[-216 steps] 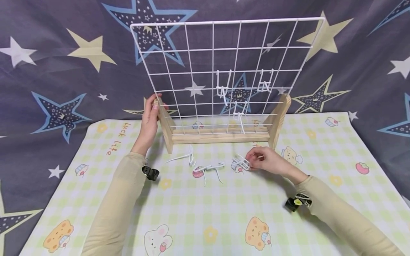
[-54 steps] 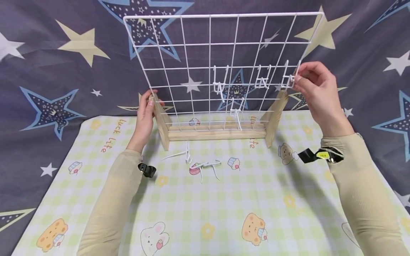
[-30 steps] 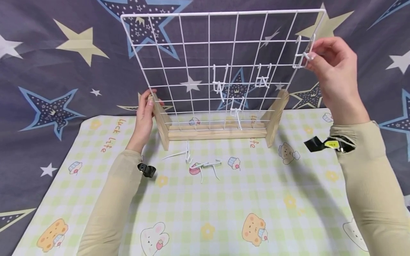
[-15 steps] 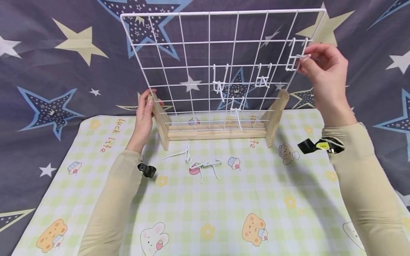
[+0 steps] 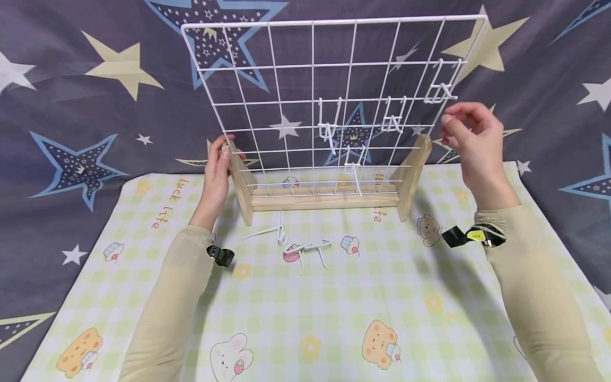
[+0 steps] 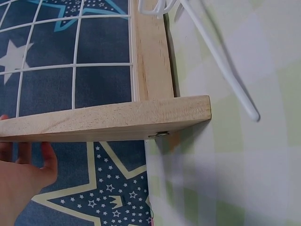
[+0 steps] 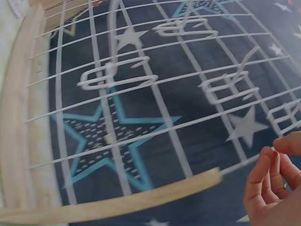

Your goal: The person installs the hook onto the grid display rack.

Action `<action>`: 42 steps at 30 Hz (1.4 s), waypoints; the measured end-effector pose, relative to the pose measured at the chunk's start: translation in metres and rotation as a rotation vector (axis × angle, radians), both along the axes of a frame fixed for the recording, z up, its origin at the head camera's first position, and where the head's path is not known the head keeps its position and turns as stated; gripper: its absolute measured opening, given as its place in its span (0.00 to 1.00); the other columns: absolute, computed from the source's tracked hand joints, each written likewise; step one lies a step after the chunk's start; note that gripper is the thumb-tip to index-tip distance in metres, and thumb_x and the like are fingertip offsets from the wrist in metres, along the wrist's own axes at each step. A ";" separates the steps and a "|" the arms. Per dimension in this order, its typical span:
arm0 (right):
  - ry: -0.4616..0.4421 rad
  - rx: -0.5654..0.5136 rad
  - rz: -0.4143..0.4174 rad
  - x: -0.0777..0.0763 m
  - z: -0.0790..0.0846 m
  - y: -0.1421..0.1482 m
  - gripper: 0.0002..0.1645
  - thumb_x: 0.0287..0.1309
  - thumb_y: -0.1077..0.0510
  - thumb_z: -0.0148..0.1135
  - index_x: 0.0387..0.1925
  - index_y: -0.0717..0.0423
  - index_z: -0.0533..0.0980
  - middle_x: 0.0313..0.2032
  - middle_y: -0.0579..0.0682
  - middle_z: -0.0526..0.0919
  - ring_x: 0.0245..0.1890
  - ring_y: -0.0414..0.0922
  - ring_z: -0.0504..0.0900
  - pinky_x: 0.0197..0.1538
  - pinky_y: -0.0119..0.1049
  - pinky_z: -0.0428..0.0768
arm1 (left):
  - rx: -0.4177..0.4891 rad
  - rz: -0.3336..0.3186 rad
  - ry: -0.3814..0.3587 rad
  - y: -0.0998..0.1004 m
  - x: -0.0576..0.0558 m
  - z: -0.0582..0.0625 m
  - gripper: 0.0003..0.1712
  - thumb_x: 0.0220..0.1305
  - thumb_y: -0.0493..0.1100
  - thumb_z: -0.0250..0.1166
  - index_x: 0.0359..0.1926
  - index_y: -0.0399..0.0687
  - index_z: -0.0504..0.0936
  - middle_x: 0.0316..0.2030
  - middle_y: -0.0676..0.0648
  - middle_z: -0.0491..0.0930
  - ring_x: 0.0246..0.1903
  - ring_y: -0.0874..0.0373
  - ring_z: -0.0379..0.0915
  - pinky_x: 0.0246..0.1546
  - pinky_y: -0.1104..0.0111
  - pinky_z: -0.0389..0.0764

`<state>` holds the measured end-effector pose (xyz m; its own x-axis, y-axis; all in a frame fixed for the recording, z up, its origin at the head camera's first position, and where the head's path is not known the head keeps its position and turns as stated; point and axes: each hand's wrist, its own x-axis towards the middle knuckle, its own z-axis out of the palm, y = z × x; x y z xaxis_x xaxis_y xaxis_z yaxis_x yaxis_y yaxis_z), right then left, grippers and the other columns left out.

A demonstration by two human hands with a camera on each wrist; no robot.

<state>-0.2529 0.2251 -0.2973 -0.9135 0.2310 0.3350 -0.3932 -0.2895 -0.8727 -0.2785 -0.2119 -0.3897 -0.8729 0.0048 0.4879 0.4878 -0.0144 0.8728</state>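
A white wire grid panel [image 5: 312, 63] stands in a wooden base [image 5: 324, 200] in the head view. My left hand [image 5: 216, 180] grips the base's left side support [image 5: 238, 180], fingers behind it; in the left wrist view that support [image 6: 103, 117] hides some fingertips. Near the panel's right edge hangs a white wire hook [image 5: 439, 91]. Just below and right of it is my right hand [image 5: 479, 143], apart from the hook, fingers loosely bent and holding nothing. Three more hooks hang lower: a middle hook [image 5: 328, 127], a right hook [image 5: 393, 121] and a bottom hook [image 5: 353, 168].
On the checked tablecloth [image 5: 277, 313], before the base, lies a loose hook [image 5: 279, 231]. Beside it are more hook pieces [image 5: 307, 248], overlapping so their number is hard to tell. A dark star-patterned cloth [image 5: 95, 138] rises behind the panel.
My right hand took a hook from the table, raised it to the panel's upper right, hung it there and let go, then dropped slightly. My left hand stays on the support.
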 end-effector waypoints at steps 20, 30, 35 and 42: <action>0.130 0.399 -0.190 0.000 -0.056 -0.004 0.09 0.65 0.68 0.55 0.39 0.69 0.80 0.36 0.44 0.81 0.35 0.39 0.75 0.37 0.27 0.71 | -0.076 0.018 -0.044 -0.004 0.011 -0.002 0.23 0.78 0.46 0.41 0.67 0.44 0.63 0.51 0.28 0.71 0.53 0.37 0.68 0.51 0.62 0.73; 0.125 0.327 -0.207 -0.007 -0.060 -0.011 0.13 0.64 0.71 0.50 0.32 0.51 0.73 0.37 0.47 0.74 0.36 0.39 0.73 0.42 0.28 0.69 | -0.242 0.065 -0.021 -0.015 0.026 0.009 0.26 0.77 0.39 0.40 0.73 0.50 0.57 0.61 0.39 0.67 0.55 0.50 0.69 0.57 0.57 0.71; 0.119 0.334 -0.206 -0.010 -0.061 -0.010 0.13 0.65 0.71 0.50 0.35 0.50 0.71 0.38 0.46 0.72 0.37 0.39 0.73 0.42 0.29 0.68 | -0.271 0.065 -0.009 -0.022 0.034 0.010 0.26 0.77 0.36 0.40 0.72 0.48 0.58 0.64 0.38 0.64 0.58 0.48 0.68 0.58 0.52 0.68; 0.100 0.314 -0.218 -0.016 -0.064 -0.012 0.14 0.64 0.71 0.50 0.37 0.51 0.75 0.39 0.46 0.75 0.38 0.40 0.74 0.43 0.28 0.69 | -0.270 0.141 -0.002 -0.025 0.041 -0.004 0.22 0.76 0.32 0.41 0.67 0.39 0.64 0.58 0.37 0.71 0.56 0.42 0.71 0.58 0.54 0.70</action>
